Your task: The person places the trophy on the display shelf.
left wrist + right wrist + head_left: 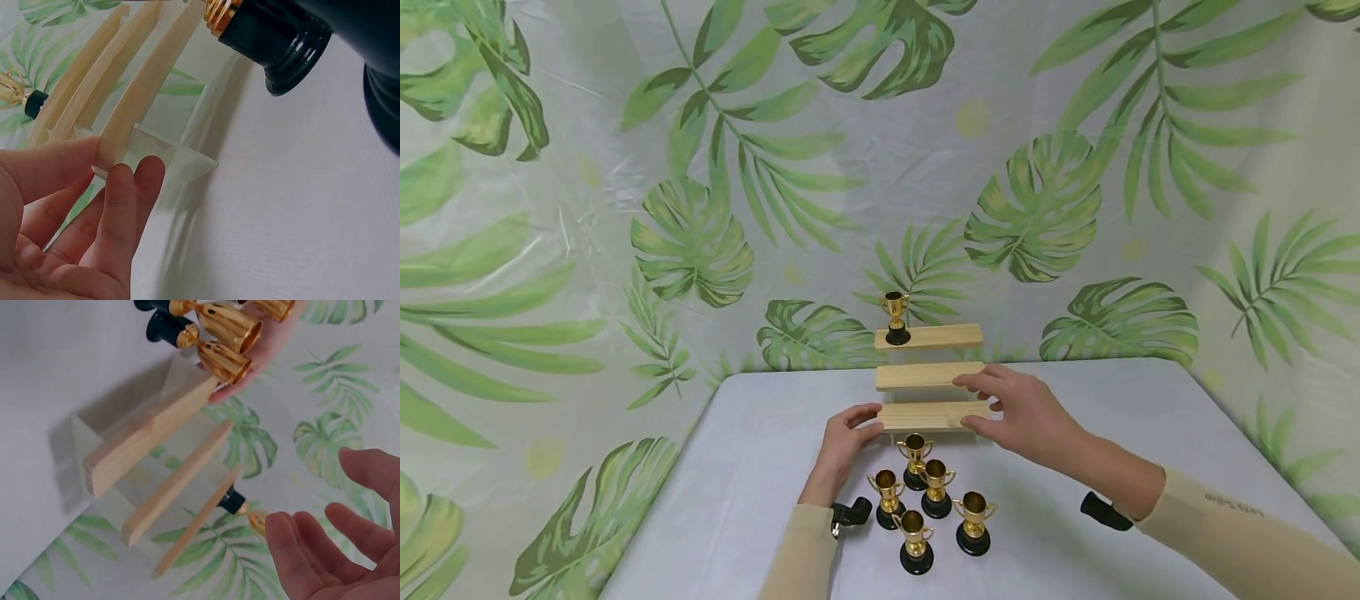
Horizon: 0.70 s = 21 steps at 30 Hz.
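Note:
A three-tier display stand has wooden boards on pale translucent side supports. My left hand (pixel 842 442) pinches the left end of its lowest board (pixel 925 415), with the thumb on one side and fingertips on the other in the left wrist view. At the stand's right end, my right hand (pixel 1026 412) is held with thumb and fingers spread apart, and nothing is between them in the right wrist view. One small gold trophy cup (pixel 896 318) with a black base stands upright on the left part of the top board (pixel 947 336). The middle board (pixel 925 376) carries nothing.
Several more gold trophies (pixel 936 487) stand upright on the white-covered table (pixel 1075 517) in front of the stand, close to my left wrist. A leaf-patterned sheet (pixel 925 167) hangs behind the table and along its sides.

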{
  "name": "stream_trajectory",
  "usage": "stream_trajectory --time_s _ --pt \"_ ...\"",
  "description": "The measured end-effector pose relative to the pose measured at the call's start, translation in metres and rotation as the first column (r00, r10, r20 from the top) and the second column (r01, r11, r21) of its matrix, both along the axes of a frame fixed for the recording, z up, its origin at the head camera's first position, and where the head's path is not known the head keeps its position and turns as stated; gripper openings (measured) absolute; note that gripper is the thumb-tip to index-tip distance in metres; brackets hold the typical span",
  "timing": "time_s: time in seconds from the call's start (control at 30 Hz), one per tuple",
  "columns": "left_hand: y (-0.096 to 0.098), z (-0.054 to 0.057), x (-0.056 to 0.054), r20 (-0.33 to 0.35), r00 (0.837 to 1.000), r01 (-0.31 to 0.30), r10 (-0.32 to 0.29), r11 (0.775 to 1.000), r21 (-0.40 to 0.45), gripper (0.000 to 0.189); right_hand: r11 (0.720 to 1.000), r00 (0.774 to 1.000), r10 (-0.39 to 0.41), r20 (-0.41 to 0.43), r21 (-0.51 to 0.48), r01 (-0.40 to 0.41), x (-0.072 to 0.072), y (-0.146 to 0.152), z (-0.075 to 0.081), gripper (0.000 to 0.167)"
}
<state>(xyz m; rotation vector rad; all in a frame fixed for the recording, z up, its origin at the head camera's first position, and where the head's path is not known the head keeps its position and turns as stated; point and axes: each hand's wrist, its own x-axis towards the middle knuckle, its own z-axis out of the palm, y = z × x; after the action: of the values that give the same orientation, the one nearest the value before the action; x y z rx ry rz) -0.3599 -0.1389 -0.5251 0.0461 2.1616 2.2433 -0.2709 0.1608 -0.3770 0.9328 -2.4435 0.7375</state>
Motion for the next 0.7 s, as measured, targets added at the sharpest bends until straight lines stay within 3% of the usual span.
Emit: stream_trajectory --time_s 0.7 --pt "0.001 -0.001 0.001 -0.002 1.0 -0.027 0.027 1.0 -0.006 0.034 0.999 0.99 0.013 0.141 0.042 -0.019 0.032 -0.006 -0.03 0.049"
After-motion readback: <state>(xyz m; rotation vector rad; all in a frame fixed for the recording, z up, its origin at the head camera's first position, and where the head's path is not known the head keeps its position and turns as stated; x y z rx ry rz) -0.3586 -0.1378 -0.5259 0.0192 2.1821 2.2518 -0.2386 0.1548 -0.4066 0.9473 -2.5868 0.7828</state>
